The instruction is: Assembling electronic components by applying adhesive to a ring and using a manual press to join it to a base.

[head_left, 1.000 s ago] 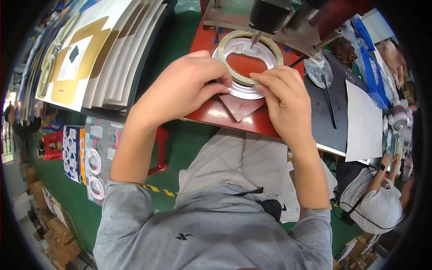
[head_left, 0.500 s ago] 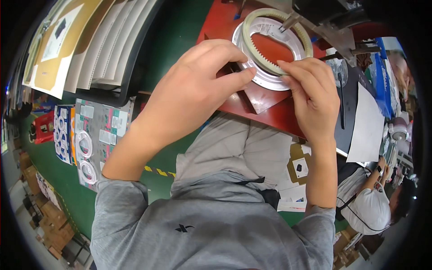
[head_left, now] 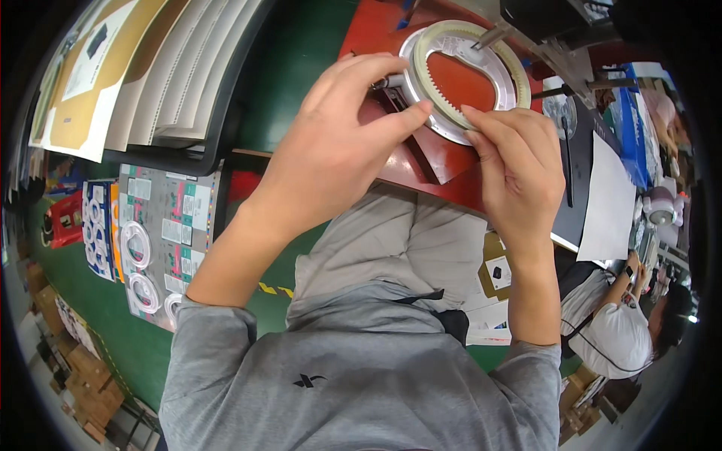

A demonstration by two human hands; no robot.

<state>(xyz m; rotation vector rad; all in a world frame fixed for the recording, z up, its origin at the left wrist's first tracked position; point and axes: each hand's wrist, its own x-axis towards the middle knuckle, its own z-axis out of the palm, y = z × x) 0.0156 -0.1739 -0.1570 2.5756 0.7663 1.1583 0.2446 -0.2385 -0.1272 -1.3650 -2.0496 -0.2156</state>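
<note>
A cream ring with inner teeth (head_left: 514,68) lies over a white plastic ring (head_left: 445,129) on the red work surface. My left hand (head_left: 342,124) is at the left edge of the white ring, fingers on its outer side and thumb at the lower left, gripping it. My right hand (head_left: 519,161) pinches the near edge of the toothed ring between thumb and index finger. A metal prong (head_left: 491,37) reaches in over the far side of the rings.
A black machine head (head_left: 545,22) stands at the far right of the rings. Left is a black tray (head_left: 214,135) of card dividers, above grey printed sheets (head_left: 162,225) with white rings. A white paper sheet (head_left: 611,203) lies right; beyond sits another person (head_left: 620,338).
The toothed ring has dropped from a tilt to lie flatter and more in line with the white ring. My left thumb has shifted slightly; both hands stay at the rings.
</note>
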